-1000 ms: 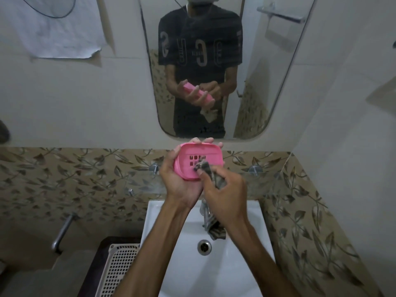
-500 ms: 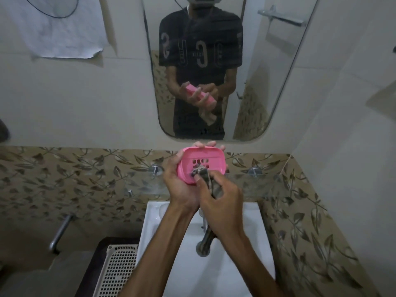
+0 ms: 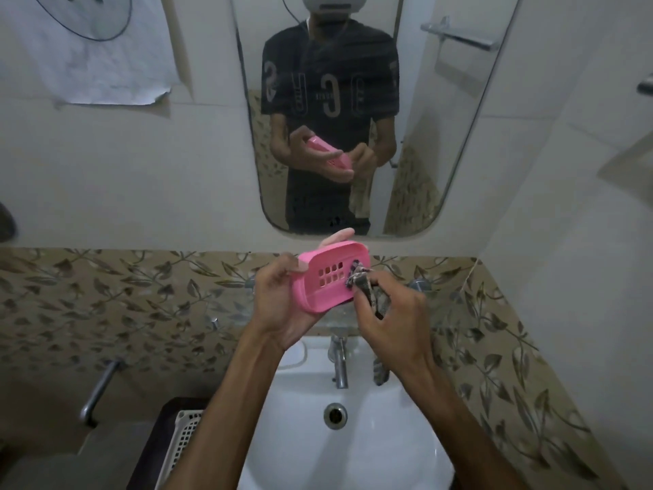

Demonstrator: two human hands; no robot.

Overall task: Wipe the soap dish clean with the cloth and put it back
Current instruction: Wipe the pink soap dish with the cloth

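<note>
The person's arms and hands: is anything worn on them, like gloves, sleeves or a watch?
Nothing shows on them. The left hand and right hand are gloveless, and both forearms are bare, with no watch, ring or band visible. The mirror shows a dark short-sleeved T-shirt with pale lettering.

White sink (image 3: 300, 465) sat below w/ drain (image 3: 335, 415) in its bowl & chrome tap (image 3: 338, 362) at back. Mirror (image 3: 441, 143) hung above leaf-print tiles (image 3: 123, 298). White basket (image 3: 183, 443) stood left of sink.
</note>
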